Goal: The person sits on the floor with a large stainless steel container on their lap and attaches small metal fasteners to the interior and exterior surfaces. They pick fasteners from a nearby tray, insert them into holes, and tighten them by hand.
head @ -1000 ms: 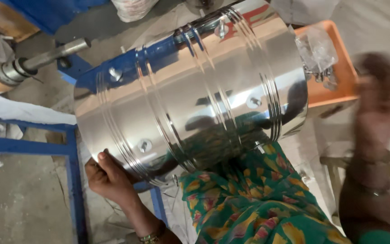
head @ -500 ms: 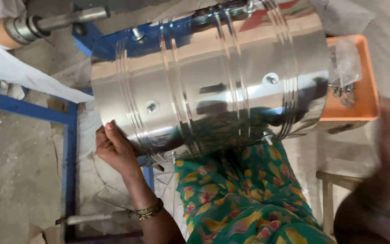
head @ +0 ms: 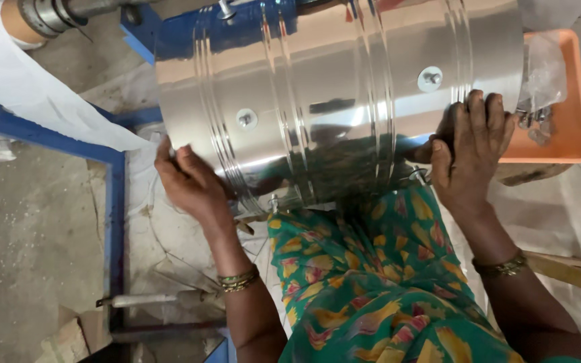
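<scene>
A large shiny steel drum with grooved rings and several bolts lies on its side over my lap, which is covered in green patterned cloth. My left hand grips the drum's lower left rim. My right hand presses flat on the drum's right end, fingers spread over the rim, just below a bolt. Both wrists wear bangles.
An orange plastic tray holding a clear bag and small metal parts sits right of the drum. A blue metal frame runs down the left. A steel shaft and white cloth lie at upper left. A wooden edge is at right.
My right hand has come in from the right, where it was blurred and away, and now rests on the drum's right end. The drum has turned closer to level in view.
</scene>
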